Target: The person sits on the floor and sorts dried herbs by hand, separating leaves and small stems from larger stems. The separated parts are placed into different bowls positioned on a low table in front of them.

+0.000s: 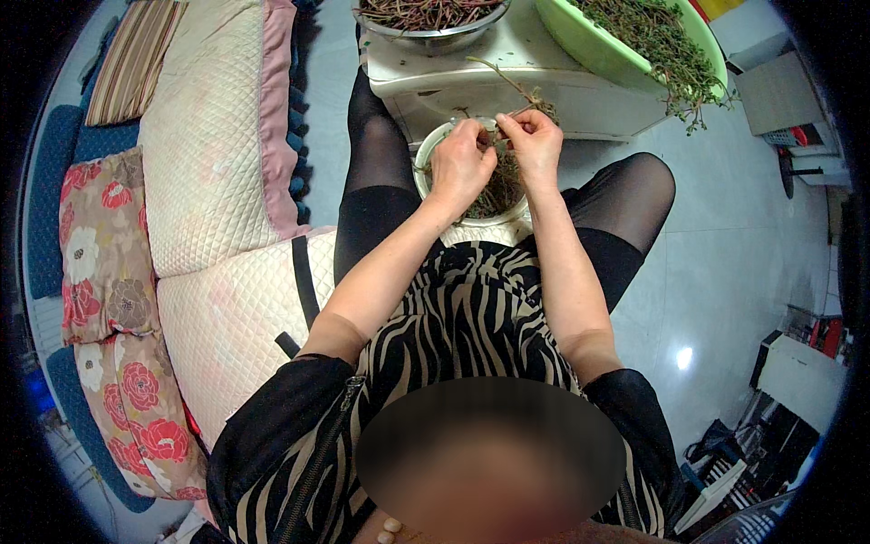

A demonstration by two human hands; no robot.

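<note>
Above a pale round bucket (423, 182) between the knees, my two hands work close together. My right hand (535, 139) pinches a stringy plant stem (506, 78) whose leafy, withered part hangs by the fingers. Beside it, my left hand (462, 160) has its fingertips curled at the same plant, though what they pinch is mostly hidden by the hand. Dark plant scraps (499, 190) fill the bucket below. On a white table, a metal bowl (435, 35) holds reddish stems (428, 12), and a green basin (578, 51) is heaped with leafy plants (639, 41).
The white table (503, 92) stands just past the bucket. At left is a sofa with a quilted cover (204, 122), floral cushions (102, 251) and a striped cushion (136, 61). Glossy floor tiles (707, 272) lie at right, with boxes (802, 374) along that side.
</note>
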